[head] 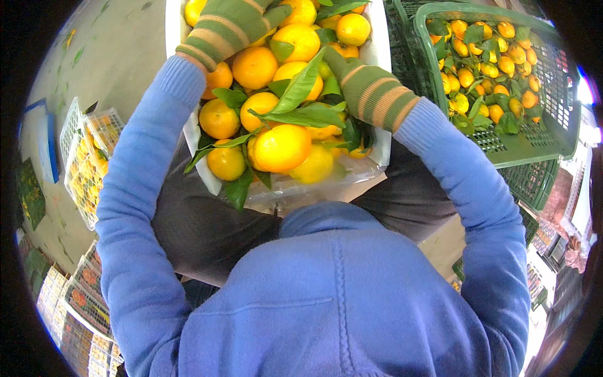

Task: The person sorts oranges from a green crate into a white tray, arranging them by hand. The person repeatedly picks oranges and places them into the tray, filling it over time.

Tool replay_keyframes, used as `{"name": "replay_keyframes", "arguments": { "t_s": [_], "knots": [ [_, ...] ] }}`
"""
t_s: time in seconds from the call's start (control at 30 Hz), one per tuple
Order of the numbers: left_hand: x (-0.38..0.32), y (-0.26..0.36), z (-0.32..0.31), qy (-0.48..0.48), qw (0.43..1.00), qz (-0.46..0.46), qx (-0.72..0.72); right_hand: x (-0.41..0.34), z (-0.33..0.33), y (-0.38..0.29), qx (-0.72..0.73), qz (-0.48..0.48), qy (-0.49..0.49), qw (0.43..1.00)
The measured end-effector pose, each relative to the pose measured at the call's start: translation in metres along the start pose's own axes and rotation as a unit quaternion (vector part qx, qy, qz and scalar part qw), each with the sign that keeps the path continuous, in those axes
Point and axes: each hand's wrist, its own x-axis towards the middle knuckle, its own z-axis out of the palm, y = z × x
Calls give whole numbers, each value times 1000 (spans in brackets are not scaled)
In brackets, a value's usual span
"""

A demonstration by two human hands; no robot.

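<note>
A white box (pixel 384 42) heaped with orange mandarins (pixel 254 67) and green leaves (pixel 297 89) sits in front of me, between my knees. My left hand (pixel 233 23), in a green glove with tan stripes, reaches over the fruit at the far left; its fingertips run to the top edge of the picture. On the right side of the heap, my right hand (pixel 362 85) wears a matching glove and points into the leaves. Its fingertips are partly hidden there. Whether either hand grips a fruit is not visible. Clear plastic film (pixel 362 176) shows at the box's near edge.
To the right stands a green plastic crate (pixel 509 151) partly filled with leafy mandarins (pixel 490 70), above other green crates. White mesh baskets (pixel 75 165) of fruit are on the floor at left, near a blue object (pixel 47 146). Stacked printed boxes (pixel 85 297) stand lower left.
</note>
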Motion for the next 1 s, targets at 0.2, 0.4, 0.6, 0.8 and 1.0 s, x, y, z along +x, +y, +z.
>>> {"name": "replay_keyframes", "arguments": {
  "t_s": [0.2, 0.4, 0.6, 0.8, 1.0],
  "knots": [
    [0, 0, -4, -5, 999, -2, -31, -1, 1, 2, 27, -13, -1, 1000],
    [0, 0, -7, -1, 1000, 3, -23, -14, -12, -3, -45, 55, -49, 996],
    [-6, -6, 3, -11, 1000, -15, -14, 3, -15, 2, -59, 91, -88, 990],
    [-7, -26, 27, 8, 998, 17, 66, 18, 25, 4, -49, -9, 89, 995],
    [-7, -23, 28, -38, 998, -10, 56, 8, 23, 2, -131, -14, 86, 988]
  ]
}}
